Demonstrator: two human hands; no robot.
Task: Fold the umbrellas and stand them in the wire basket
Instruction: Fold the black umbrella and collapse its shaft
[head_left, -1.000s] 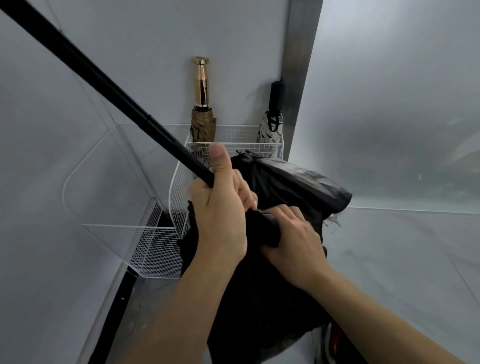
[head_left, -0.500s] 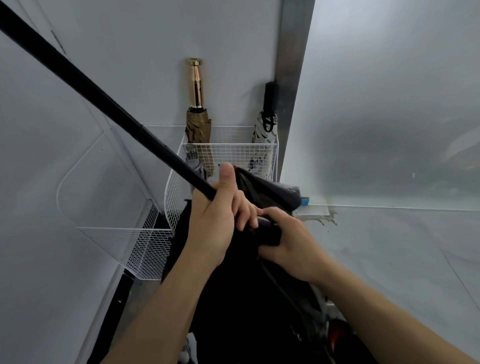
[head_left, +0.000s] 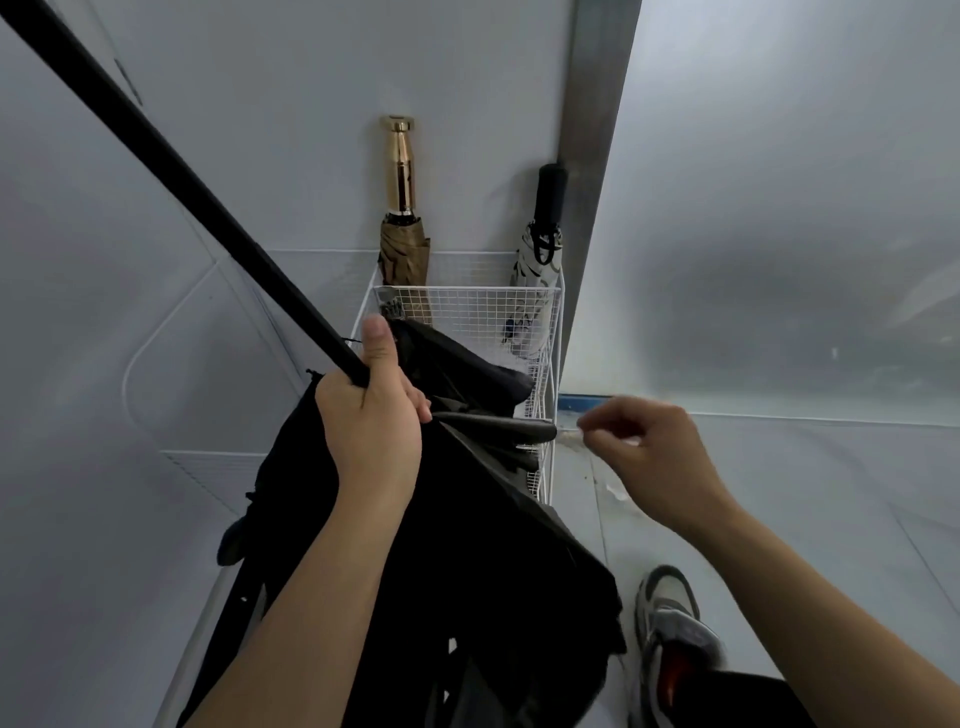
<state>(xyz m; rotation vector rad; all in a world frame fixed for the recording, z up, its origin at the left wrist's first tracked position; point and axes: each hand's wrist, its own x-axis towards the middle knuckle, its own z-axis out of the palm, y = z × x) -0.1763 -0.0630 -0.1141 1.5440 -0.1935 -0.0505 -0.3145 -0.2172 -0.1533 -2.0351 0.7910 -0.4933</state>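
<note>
Your left hand (head_left: 371, 421) grips the black umbrella (head_left: 467, 545) by its shaft, mid-frame. The loose canopy blocks the wire basket (head_left: 467, 312) front. Gold-handled umbrella (head_left: 399, 208) and white umbrella (head_left: 537, 270) stand inside. Right hand (head_left: 644, 447) is blurred, fingers curled; can't tell if they're pinching anything.

A single head-worn wide-angle camera looks forward and steeply down, near the wire basket (head_left: 467, 312)

Clenched left hand (head_left: 375, 415), loosely curled right hand (head_left: 647, 452).
</note>
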